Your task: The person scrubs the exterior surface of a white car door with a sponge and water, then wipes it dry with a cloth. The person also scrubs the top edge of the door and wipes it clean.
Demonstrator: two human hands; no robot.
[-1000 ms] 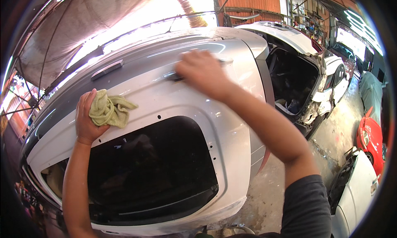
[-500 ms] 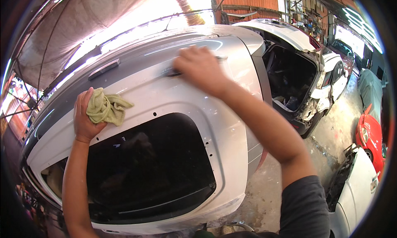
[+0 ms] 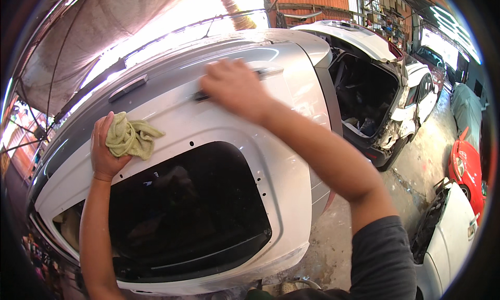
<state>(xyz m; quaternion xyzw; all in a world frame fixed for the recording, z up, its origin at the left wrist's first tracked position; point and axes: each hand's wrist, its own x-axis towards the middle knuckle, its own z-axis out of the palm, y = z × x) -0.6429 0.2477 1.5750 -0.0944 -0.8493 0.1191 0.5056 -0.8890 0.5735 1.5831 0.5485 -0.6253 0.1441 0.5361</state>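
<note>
A white car body (image 3: 284, 190) with a grey strip along its top lies in front of me, a dark glass window (image 3: 182, 211) set in its near side. My left hand (image 3: 104, 154) grips a crumpled light-green cloth (image 3: 133, 136) against the panel above the window's left end. Closed and blurred by motion, my right hand (image 3: 234, 86) presses down near the edge of the grey strip. Under it lies a long, narrow dark block (image 3: 201, 96), its ends showing either side of my fingers. Most of the block is hidden by the hand.
To the right stands another white car (image 3: 359, 42) with an open, stripped rear. Farther right are a red car part (image 3: 466, 159), a loose white panel (image 3: 450, 237) and a grey-green cover (image 3: 466, 110). A raised grey bar (image 3: 128, 88) sits on the roof.
My right hand and the dark block have slid left and slightly down along the panel. My left hand stays on the cloth; the whole view has shifted a little.
</note>
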